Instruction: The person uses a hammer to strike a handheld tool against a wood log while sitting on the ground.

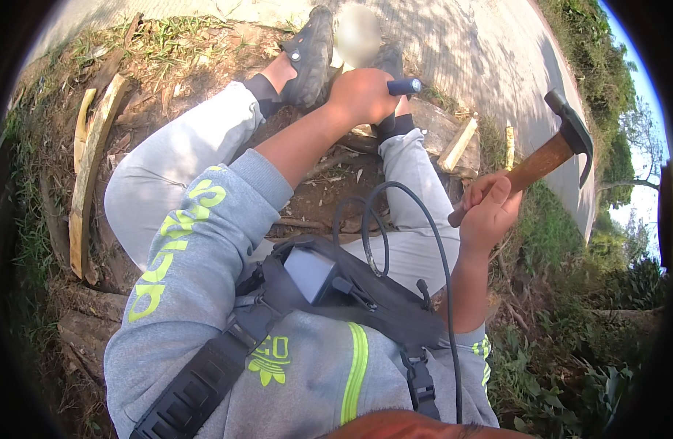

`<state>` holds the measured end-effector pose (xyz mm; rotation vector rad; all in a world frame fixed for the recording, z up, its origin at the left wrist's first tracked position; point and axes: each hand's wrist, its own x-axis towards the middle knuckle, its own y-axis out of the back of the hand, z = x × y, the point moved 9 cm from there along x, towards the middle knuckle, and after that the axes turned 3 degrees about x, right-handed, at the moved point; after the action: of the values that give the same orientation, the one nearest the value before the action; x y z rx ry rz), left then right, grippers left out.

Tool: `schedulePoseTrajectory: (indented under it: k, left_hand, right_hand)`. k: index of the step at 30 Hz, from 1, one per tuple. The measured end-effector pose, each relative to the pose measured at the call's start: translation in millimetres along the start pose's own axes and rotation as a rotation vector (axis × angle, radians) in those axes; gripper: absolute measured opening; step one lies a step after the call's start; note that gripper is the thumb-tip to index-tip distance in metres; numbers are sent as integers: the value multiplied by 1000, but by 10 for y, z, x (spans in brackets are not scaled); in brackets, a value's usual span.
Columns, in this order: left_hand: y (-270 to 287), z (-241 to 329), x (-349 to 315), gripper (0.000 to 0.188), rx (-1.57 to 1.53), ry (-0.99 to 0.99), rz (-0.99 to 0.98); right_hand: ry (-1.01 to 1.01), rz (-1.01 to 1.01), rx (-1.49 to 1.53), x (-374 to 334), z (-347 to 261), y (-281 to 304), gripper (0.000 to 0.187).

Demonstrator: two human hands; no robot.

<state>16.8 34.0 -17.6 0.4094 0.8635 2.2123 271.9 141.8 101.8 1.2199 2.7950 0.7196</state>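
Both hands are busy. The left hand [362, 95] is a tight fist near the top middle of the frame. It grips a tool with a dark blue handle [403, 87]. Only the end of that handle pokes out of the fist, so I cannot tell what kind of tool it is.

The right hand [490, 212] is at the middle right. Its fingers are curled shut around the brown wooden shaft of a hammer [552, 154]. The hammer points up and to the right, and its dark metal head is lifted high, well away from the left hand.

The person sits on the ground in grey trousers and a grey sweater with bright yellow-green marks. Dark shoes [307, 55] sit at the top, close to the left fist. A pale piece of wood [457, 144] lies between the two hands, by the right knee. A long plank [88, 175] lies in the dirt at the left. A black bag [351, 293] with a black cable hangs on the chest. Green plants [570, 351] grow at the lower right.
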Motion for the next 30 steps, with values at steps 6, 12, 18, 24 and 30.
schedulePoseTrajectory:
  k: [6, 12, 18, 24, 30]
  left_hand:
    - [-44, 93, -122, 28, 13, 105, 37]
    - [-29, 127, -182, 26, -19, 112, 62]
    - [-51, 46, -181, 25, -39, 82, 86]
    - [-80, 20, -179, 22, -147, 49, 90]
    - [-141, 1, -152, 18, -190, -33, 175]
  right_hand:
    - [-72, -36, -131, -113, 108, 128, 34]
    - [-17, -101, -364, -163, 240, -56, 40]
    - [-228, -12, 27, -315, 279, -197, 31]
    - [60, 31, 90, -163, -311, -141, 31]
    - [-165, -101, -178, -62, 123, -119, 36]
